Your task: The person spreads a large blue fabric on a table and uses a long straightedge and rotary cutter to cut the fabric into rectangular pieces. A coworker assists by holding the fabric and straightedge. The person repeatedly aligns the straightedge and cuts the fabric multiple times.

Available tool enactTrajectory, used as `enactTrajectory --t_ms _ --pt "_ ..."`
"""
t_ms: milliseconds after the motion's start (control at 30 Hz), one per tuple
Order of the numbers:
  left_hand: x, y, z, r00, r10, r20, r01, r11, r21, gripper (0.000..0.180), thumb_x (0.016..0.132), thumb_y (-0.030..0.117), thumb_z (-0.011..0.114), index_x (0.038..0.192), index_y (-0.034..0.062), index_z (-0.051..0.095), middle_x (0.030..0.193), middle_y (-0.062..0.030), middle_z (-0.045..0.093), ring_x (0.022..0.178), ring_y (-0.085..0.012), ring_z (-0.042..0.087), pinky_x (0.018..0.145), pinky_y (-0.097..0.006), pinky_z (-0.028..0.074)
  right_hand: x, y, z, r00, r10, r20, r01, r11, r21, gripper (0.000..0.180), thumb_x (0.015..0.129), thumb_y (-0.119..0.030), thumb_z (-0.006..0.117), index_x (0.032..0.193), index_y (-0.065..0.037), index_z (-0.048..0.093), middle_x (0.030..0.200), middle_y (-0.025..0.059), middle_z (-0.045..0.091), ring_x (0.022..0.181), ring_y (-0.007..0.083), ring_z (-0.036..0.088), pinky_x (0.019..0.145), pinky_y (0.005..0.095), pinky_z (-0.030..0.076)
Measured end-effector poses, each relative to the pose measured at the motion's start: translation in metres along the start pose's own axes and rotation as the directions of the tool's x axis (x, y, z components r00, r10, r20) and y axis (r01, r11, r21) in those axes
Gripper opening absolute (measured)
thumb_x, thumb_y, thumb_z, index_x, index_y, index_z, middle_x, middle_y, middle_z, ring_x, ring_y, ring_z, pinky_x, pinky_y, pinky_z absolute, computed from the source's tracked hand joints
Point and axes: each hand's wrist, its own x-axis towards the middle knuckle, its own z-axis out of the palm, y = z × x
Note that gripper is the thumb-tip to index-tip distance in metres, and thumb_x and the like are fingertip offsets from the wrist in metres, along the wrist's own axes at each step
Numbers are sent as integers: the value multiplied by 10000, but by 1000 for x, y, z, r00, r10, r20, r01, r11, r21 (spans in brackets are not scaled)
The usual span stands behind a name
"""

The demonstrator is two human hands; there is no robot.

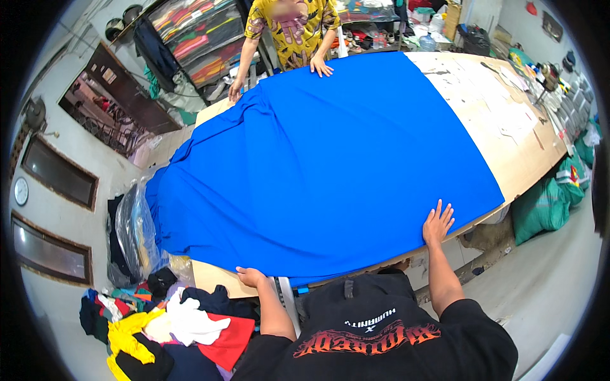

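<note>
A wide sheet of bright blue fabric (pixel 356 146) covers most of a long wooden table. It lies smooth in the middle and right, and is rumpled in folds toward the left end. My left hand (pixel 252 277) is at the near left edge of the fabric, its fingers closed on the border. Farther right, my right hand (pixel 438 223) rests flat on the cloth close to the near edge, fingers spread. Across the table, a co-worker in a yellow patterned shirt (pixel 293 38) has one hand (pixel 321 66) on the far edge and the other hand (pixel 235 90) by the folds.
Bare wood of the table (pixel 515 152) shows at the right, with paper pieces (pixel 508 117) on it. A heap of mixed clothes (pixel 171 330) lies at the lower left. Green sacks (pixel 540 209) stand at the right. Shelves of folded fabric (pixel 197 38) line the back.
</note>
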Motion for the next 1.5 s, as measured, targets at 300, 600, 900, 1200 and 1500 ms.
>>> enactTrajectory --t_ms 300,600,900,1200,1500 --pt "-3 -1 -47 970 172 -173 -164 985 58 643 1132 454 347 1217 -92 674 1149 -352 692 1053 -548 633 923 -580 476 0 -3 2 1000 -13 9 13 1000 -14 586 1128 -367 313 1684 -216 204 1743 193 129 1614 371 101 1288 570 76" --pt "-3 9 -81 939 185 -290 -174 983 64 624 1132 463 344 1226 -67 659 1142 -331 696 1037 -524 649 878 -575 488 4 3 4 999 -13 33 13 1000 -5 591 1131 -369 300 1689 -219 179 1744 201 117 1613 382 96 1286 574 76" --pt "7 -19 -73 989 85 -117 -61 978 201 613 1112 471 348 1265 -13 691 1236 -281 698 1113 -502 644 941 -549 490 4 8 5 998 -14 66 15 1000 -18 603 1129 -395 293 1692 -225 162 1747 196 102 1617 373 77 1291 568 71" --pt "-7 -38 -60 998 13 -60 4 962 272 596 1102 522 353 1332 93 697 1268 -224 711 1154 -470 654 981 -558 491 4 8 6 998 -13 63 13 1000 -12 605 1127 -396 298 1691 -213 176 1744 207 102 1617 381 67 1289 574 49" --pt "-4 -33 -54 992 97 -86 -84 986 147 605 1098 520 373 1205 47 735 1139 -291 725 1067 -519 665 931 -583 510 9 16 22 999 -37 24 38 999 -35 603 1126 -419 294 1690 -235 185 1736 217 136 1603 407 127 1275 595 112"
